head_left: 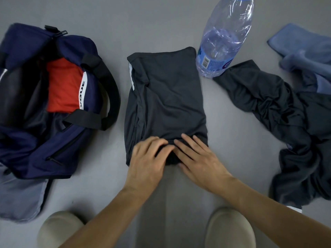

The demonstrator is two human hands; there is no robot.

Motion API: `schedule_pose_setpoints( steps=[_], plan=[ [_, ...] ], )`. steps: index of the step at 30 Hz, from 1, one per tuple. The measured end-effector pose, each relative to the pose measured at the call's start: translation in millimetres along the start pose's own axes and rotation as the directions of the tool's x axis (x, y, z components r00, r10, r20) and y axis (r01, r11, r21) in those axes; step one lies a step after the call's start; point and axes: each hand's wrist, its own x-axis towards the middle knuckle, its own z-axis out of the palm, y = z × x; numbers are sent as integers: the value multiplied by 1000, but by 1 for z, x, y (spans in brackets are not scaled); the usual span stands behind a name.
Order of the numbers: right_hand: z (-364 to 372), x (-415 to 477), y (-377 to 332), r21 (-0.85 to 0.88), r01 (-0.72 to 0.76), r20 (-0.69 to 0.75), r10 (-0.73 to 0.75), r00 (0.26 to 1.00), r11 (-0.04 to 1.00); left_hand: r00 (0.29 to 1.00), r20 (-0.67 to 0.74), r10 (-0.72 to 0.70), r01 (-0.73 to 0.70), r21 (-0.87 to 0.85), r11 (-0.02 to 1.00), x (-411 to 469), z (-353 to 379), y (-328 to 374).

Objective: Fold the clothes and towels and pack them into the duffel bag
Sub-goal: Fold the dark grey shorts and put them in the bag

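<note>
A dark grey garment (pixel 166 97) lies folded into a long strip on the grey floor in the middle. Both hands sit on its near end. My left hand (pixel 148 161) has its fingers curled over the bunched near edge, and my right hand (pixel 198 158) presses flat on it with straight fingers. The navy duffel bag (pixel 59 140) lies open at the left with a folded red garment (pixel 63 86) inside. A crumpled dark garment (pixel 286 122) lies at the right, and a blue towel (pixel 304 49) is at the far right.
A large clear plastic water bottle (pixel 223 38) stands just beyond the folded garment's far right corner. The bag's black strap (pixel 111 90) loops toward the garment. My two beige shoes (pixel 231 230) are at the bottom edge.
</note>
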Motion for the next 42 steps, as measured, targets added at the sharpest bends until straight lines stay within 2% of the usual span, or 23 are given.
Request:
schedule_pose_setpoints(
  steps=[1, 3, 6, 10, 15, 19, 21, 24, 28, 29, 33, 36, 39, 42],
  plan=[
    [3, -5, 4, -7, 1, 64, 0, 998, 1000, 999, 29, 45, -44, -41, 998, -3, 4, 1],
    [7, -10, 10, -12, 4, 147, -2, 989, 1000, 983, 173, 59, -47, -75, 996, -11, 11, -3],
    [10, -10, 14, -25, 3, 180, 2, 984, 1000, 919, 393, 26, -35, 14, 999, -10, 12, -24],
    [12, -6, 17, 7, -50, 154, 48, 987, 999, 876, 480, 39, -68, 43, 997, -2, 11, -39],
    [-3, 8, 20, 134, -121, 129, 104, 986, 984, 879, 474, 47, -61, 13, 998, 0, 7, -41],
    [-11, 13, 16, 367, -271, 143, 234, 962, 890, 895, 446, 5, -1, -9, 1000, -1, 3, -32],
    [-13, 17, 15, 414, -315, 125, 290, 949, 854, 914, 405, -1, 16, -35, 999, -2, 1, -25],
    [-16, 22, 12, 386, -324, 58, 328, 943, 864, 928, 372, -11, 43, -76, 996, 1, -5, -24],
    [-17, 13, 14, 203, -245, 221, 199, 955, 948, 894, 433, -115, 225, -212, 951, 18, -23, -32],
    [-18, 11, 14, 202, -239, 221, 194, 956, 950, 881, 455, -130, 251, -218, 943, 22, -27, -33],
    [-26, 11, 16, 349, -306, 154, 268, 951, 886, 847, 510, -148, 289, -209, 934, 29, -34, -37],
    [-35, 13, 20, 459, -472, 260, 394, 882, 753, 812, 535, -232, 404, -230, 885, 30, -30, -44],
    [-37, 12, 19, 401, -479, 278, 394, 876, 781, 818, 515, -256, 417, -225, 881, 28, -24, -44],
    [-36, 13, 13, 333, -476, 179, 441, 880, 814, 803, 520, -291, 444, -197, 874, 33, -21, -44]
  ],
)
